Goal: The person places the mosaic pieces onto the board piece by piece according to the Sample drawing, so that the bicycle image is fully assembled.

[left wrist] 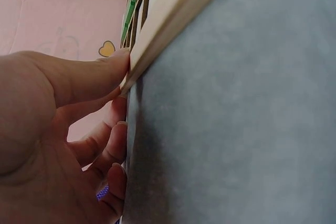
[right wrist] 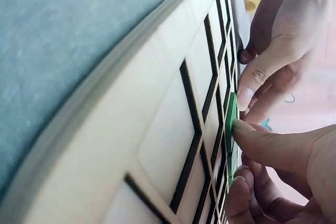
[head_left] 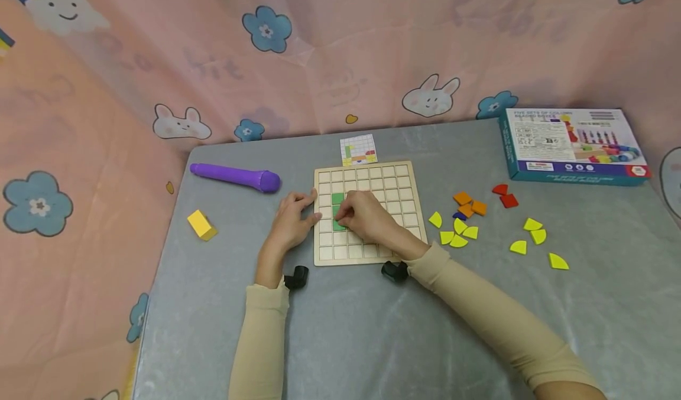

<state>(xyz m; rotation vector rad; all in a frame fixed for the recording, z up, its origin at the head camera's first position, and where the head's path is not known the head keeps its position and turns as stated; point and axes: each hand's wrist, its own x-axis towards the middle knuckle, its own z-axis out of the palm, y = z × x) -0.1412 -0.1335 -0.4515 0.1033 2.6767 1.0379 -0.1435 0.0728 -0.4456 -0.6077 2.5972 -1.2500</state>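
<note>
In the head view, a column of flat, green, square tiles lies on a pale wooden grid board, in the second row of cells from the board's left edge. The column's long axis runs away from the person, parallel to that edge. The tiles are plain and evenly coloured. The right hand has its fingers curled and pinches at a green tile, covering part of the column. The left hand has thumb and forefinger extended, their tips touching the board's left rim. A small white printed card lies just beyond the board; loose yellow quarter-circle pieces lie to its right.

In the left wrist view, the left thumb touches the board's rim and the other fingers bend loosely beside it. The tiles show nearly edge-on as a thin green strip along the grid.

In the right wrist view, the right thumb tip meets one tile, foreshortened to a narrow sliver; another tile lies in line with it.
</note>
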